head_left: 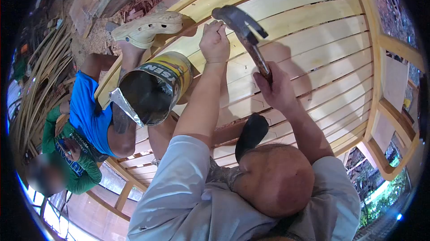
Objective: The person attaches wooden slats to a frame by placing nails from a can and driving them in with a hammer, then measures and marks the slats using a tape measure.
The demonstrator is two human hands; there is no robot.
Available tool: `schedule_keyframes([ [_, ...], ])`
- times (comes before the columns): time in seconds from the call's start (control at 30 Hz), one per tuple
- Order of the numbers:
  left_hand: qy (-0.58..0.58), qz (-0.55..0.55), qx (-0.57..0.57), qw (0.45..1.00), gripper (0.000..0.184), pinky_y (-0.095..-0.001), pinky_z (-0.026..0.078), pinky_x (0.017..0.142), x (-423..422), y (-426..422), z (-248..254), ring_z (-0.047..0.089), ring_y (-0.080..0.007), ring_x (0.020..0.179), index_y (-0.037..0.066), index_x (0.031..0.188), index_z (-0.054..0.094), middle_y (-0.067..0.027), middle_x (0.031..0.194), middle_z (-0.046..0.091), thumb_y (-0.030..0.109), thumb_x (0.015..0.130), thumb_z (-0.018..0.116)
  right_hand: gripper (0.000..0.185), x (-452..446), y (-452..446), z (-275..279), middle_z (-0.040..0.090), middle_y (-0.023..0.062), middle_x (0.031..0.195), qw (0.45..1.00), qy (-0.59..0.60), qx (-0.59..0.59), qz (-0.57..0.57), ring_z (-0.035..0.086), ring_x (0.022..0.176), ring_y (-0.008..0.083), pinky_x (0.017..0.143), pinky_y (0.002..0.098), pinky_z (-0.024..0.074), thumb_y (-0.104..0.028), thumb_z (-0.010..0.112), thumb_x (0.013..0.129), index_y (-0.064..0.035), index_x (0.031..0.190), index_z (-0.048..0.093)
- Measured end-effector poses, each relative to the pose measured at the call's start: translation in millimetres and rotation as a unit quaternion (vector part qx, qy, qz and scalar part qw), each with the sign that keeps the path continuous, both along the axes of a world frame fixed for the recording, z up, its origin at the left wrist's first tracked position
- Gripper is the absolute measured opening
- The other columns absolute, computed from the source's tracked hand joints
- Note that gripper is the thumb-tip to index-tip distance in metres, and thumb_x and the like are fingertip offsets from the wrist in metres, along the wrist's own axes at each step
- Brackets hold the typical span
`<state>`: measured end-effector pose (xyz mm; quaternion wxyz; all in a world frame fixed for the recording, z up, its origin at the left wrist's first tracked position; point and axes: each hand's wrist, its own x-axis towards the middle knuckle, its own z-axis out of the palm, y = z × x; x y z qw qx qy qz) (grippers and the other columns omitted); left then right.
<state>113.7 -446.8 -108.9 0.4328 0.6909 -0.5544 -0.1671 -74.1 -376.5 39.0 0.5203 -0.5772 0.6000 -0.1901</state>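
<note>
My right hand (280, 87) is wrapped around the handle of a claw hammer (239, 23), whose dark metal head is raised over the wooden slats (313, 30). Just left of the hammer head, my left hand (215, 43) is closed with its fingertips pinched together near the slats. Whatever it pinches, if anything, is too small to make out. An open metal can (181, 66) with a yellow and dark label lies tipped toward me beside my left forearm. Its lid (125, 106) is bent outward, and the contents look dark and unclear.
At left sits a person in a green shirt (80, 147) and blue shorts (92, 102), with a beige clog (150, 28) near the slats. My bent knee (280, 178) and a dark shoe (253, 135) are below my hands. A curved wooden frame (378, 84) borders the right side.
</note>
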Motion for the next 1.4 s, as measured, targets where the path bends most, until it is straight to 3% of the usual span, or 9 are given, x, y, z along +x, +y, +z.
schedule_keyframes([
  [0.23, -0.059, -0.018, 0.042, 0.997, 0.010, -0.0484, 0.049, 0.103, 4, -2, 5, 0.069, -0.0327, 0.094, 0.005, 0.092, 0.069, -0.0146, 0.097, 0.072, 0.007, 0.087, 0.061, 0.027, -5, -25, -8, 0.064, 0.0239, 0.077, 0.986, 0.133, 0.007, 0.100, 0.065, 0.075, 0.0452, 0.066, 0.0521, 0.0504, -0.025, 0.064, 0.094, -0.0005, 0.099, 0.055],
  [0.47, -0.002, -0.022, 0.084, 0.996, 0.011, -0.0471, 0.049, 0.104, 8, 1, 5, 0.069, -0.0326, 0.097, 0.004, 0.094, 0.069, -0.0166, 0.105, 0.072, 0.008, 0.088, 0.062, 0.026, -6, -3, -18, 0.064, 0.0237, 0.076, 0.997, 0.063, -0.027, 0.038, 0.065, 0.076, 0.0449, 0.065, 0.0516, 0.0504, -0.023, 0.064, 0.095, 0.0007, 0.101, 0.055],
  [0.53, -0.091, 0.001, 0.020, 0.996, 0.014, -0.0368, 0.055, 0.078, 8, -1, -6, 0.069, -0.0301, 0.082, 0.007, 0.092, 0.068, -0.0104, 0.085, 0.069, 0.019, 0.084, 0.069, 0.027, -5, -13, -27, 0.063, 0.0230, 0.075, 0.992, 0.092, -0.036, 0.076, 0.066, 0.076, 0.0440, 0.065, 0.0506, 0.0507, -0.023, 0.064, 0.094, 0.0001, 0.105, 0.057],
  [0.8, 0.162, -0.007, 0.034, 0.986, 0.047, -0.0379, 0.052, 0.093, 7, -3, -8, 0.065, -0.0293, 0.108, 0.000, 0.121, 0.060, -0.0178, 0.115, 0.065, 0.008, 0.075, 0.066, 0.029, -3, -14, -11, 0.064, 0.0236, 0.076, 0.995, 0.087, -0.010, 0.054, 0.067, 0.078, 0.0432, 0.067, 0.0487, 0.0507, -0.026, 0.063, 0.095, 0.0004, 0.107, 0.057],
  [0.83, 0.121, -0.008, 0.005, 0.993, 0.043, -0.0302, 0.052, 0.079, 9, -4, -6, 0.066, -0.0186, 0.090, 0.000, 0.120, 0.059, -0.0129, 0.106, 0.067, 0.005, 0.078, 0.065, 0.029, -3, -18, -16, 0.064, 0.0235, 0.076, 0.989, 0.121, -0.015, 0.084, 0.067, 0.079, 0.0429, 0.068, 0.0476, 0.0509, -0.026, 0.062, 0.096, 0.0002, 0.108, 0.057],
  [1.0, 0.044, -0.004, -0.042, 0.998, 0.050, -0.0311, 0.051, 0.077, 12, -3, -2, 0.065, -0.0210, 0.087, -0.002, 0.120, 0.059, -0.0159, 0.107, 0.067, 0.001, 0.070, 0.057, 0.029, -4, -24, -12, 0.063, 0.0206, 0.073, 0.991, 0.127, 0.024, 0.031, 0.064, 0.071, 0.0397, 0.065, 0.0437, 0.0501, -0.029, 0.063, 0.096, -0.0003, 0.100, 0.059],
  [1.13, 0.143, 0.005, 0.215, 0.966, 0.048, -0.0432, 0.049, 0.092, 8, -1, 65, 0.062, -0.0370, 0.101, -0.005, 0.120, 0.056, -0.0240, 0.113, 0.063, 0.005, 0.073, 0.058, 0.030, -37, -4, -54, 0.058, 0.0074, 0.067, 0.991, -0.051, 0.078, -0.097, 0.057, 0.058, 0.0174, 0.053, 0.0340, 0.0459, -0.029, 0.064, 0.095, -0.0003, 0.090, 0.060],
  [1.27, 0.000, -0.159, 0.152, 0.975, 0.037, -0.0450, 0.048, 0.095, 19, 45, 160, 0.062, -0.0419, 0.106, -0.005, 0.118, 0.059, -0.0247, 0.113, 0.065, 0.019, 0.090, 0.061, 0.022, -65, 27, -67, 0.057, 0.0019, 0.067, 0.979, -0.037, 0.138, -0.147, 0.053, 0.052, 0.0111, 0.047, 0.0291, 0.0436, -0.023, 0.063, 0.095, -0.0028, 0.088, 0.060],
  [1.4, -0.043, -0.258, 0.005, 0.965, 0.022, -0.0360, 0.054, 0.082, 64, 93, 232, 0.066, -0.0304, 0.089, 0.003, 0.104, 0.065, -0.0161, 0.098, 0.067, 0.001, 0.082, 0.068, 0.018, -75, 33, -95, 0.058, 0.0026, 0.067, 0.953, -0.130, 0.155, -0.225, 0.053, 0.050, 0.0124, 0.047, 0.0281, 0.0461, -0.019, 0.065, 0.093, -0.0034, 0.087, 0.060],
])
